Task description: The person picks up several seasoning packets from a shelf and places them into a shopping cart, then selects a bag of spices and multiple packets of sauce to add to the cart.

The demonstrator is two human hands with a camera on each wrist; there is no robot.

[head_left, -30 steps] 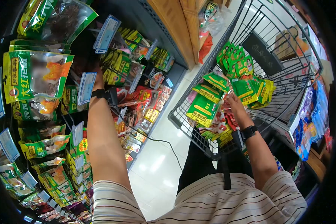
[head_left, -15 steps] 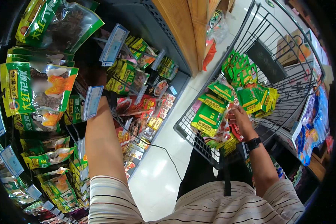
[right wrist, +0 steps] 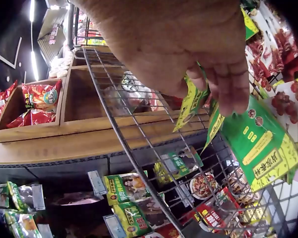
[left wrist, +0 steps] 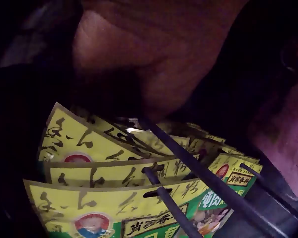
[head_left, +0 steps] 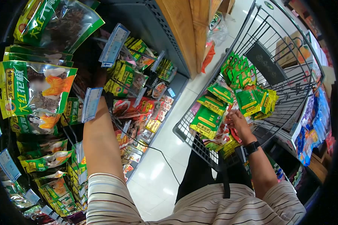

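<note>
My left hand [left wrist: 159, 54] reaches deep into the dark shelf, behind a price tag [head_left: 91, 105] in the head view. Its fingers are lost in shadow just behind yellow-topped spice packets [left wrist: 114, 198] hanging on metal rods [left wrist: 198, 171]; I cannot tell whether it grips anything there. Over the shopping cart [head_left: 182, 131], my right hand [head_left: 239, 125] hovers with loosely bent fingers. In the right wrist view, its fingertips overlap the top of a green and yellow packet [right wrist: 258, 144]. More green packets [head_left: 206, 118] lie beside this hand, above reddish packs.
Large spice bags [head_left: 37, 88] hang at the left, with more packets [head_left: 125, 77] on the lower shelf. A wooden post [head_left: 182, 33] stands between shelf and cart. A black cable [head_left: 154, 146] trails from the left wrist across the floor [head_left: 157, 170].
My left hand has gone a little deeper into the shelf, its wrist now largely behind the tag. The right hand has drawn back slightly toward my body from the green packets.
</note>
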